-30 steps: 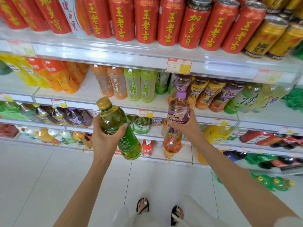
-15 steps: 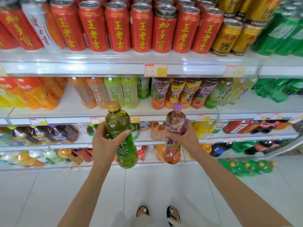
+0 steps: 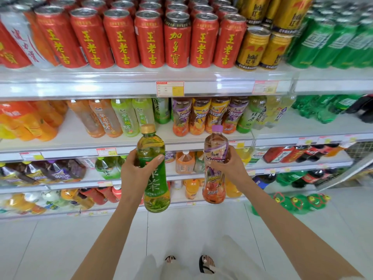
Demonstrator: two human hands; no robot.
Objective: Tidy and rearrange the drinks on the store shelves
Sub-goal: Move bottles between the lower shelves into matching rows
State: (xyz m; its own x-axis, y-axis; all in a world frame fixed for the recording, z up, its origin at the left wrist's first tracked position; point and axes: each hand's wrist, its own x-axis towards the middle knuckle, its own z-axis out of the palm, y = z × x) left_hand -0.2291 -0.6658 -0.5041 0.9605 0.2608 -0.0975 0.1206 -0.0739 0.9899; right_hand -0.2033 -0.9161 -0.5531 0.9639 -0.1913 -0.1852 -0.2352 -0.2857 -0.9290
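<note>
My left hand (image 3: 137, 174) grips a green tea bottle (image 3: 154, 178) with a gold cap, held almost upright in front of the shelves. My right hand (image 3: 232, 168) grips a purple-capped iced tea bottle (image 3: 215, 168) with an orange and purple label, also upright, a little to the right. Both bottles hang in the air level with the second and third shelves. Behind them on the second shelf (image 3: 80, 146) stand similar purple and yellow iced tea bottles (image 3: 210, 116) and green tea bottles (image 3: 161, 110).
Red herbal tea cans (image 3: 149, 39) and gold cans (image 3: 252, 49) fill the top shelf. Green soda bottles (image 3: 327, 41) stand at the right. Lower shelves hold mixed bottles (image 3: 185, 164). A pack of green bottles (image 3: 298, 203) sits on the white tiled floor (image 3: 60, 249).
Both hands have lifted the two bottles slightly and set them more upright. My view has tilted up and shifted right, so the top shelf of cans fills more of the frame.
</note>
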